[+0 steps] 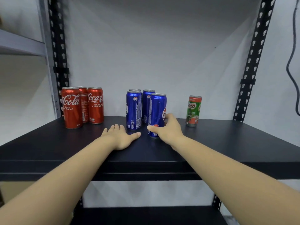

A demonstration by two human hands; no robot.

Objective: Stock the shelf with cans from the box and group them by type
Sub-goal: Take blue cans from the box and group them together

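Three red Coca-Cola cans stand grouped at the left of the black shelf. Several blue Pepsi cans stand in the middle. My right hand grips the lower part of the nearest blue Pepsi can, which stands upright on the shelf at the front right of that group. My left hand lies flat, palm down, on the shelf just in front of the Pepsi cans, holding nothing. A single green Milo can stands alone at the right.
Black perforated uprights frame the shelf on both sides, with a white wall behind. A grey rack stands at the left. A black cable hangs at the far right. A lower shelf shows below.
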